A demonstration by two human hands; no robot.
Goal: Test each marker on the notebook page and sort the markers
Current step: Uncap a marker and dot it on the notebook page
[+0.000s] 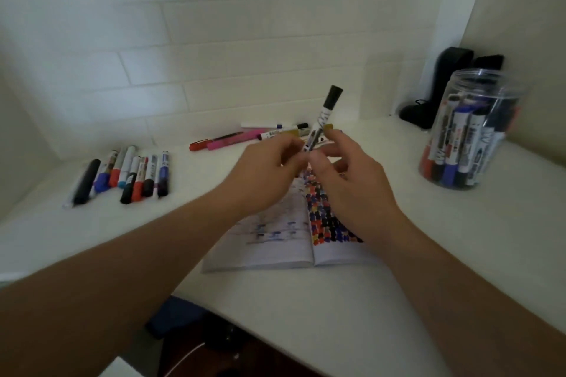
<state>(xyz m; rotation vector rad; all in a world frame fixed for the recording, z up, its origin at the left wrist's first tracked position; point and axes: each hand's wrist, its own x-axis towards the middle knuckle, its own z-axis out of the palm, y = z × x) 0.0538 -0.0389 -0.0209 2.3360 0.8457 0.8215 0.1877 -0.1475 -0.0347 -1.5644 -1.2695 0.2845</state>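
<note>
A white bench (306, 300) runs into a corner of white tiled wall (183, 55); near its left edge lies a row of markers (128, 174), along the back edge a second group (245, 136), and by the right edge a clear jar (468, 131) of markers stands before a dark object (435, 92); an open notebook (275, 239), dotted with colour, lies mid-bench; above it the left hand (260, 174) and right hand (349, 184) pinch the lower end of a black-capped marker (323, 118), tilted cap-up, fingers curled round its barrel.
</note>
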